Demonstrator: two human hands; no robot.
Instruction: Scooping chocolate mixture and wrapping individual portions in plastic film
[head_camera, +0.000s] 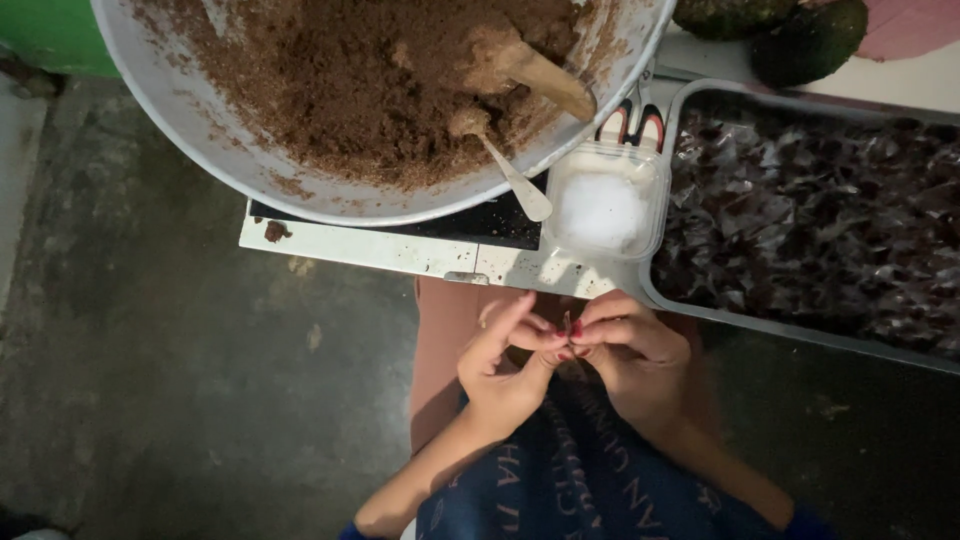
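Note:
My left hand (505, 365) and my right hand (630, 350) meet over my lap, fingertips pinched together on a small wrapped piece (567, 325); it is too small to make out. Above them stands a large white bowl (300, 185) full of brown crumbly paste (360, 80). A wooden spoon (535, 70) and a small white spoon (515, 180) stick out of the paste. A small clear tub (607, 200) with white contents sits right of the bowl.
A grey tray (745, 322) at the right holds many small dark pieces wrapped in clear film (830, 210). The bowl rests on a white board or scale (350, 245). Dark avocados (810, 40) lie at the top right. Concrete floor (150, 350) spreads to the left.

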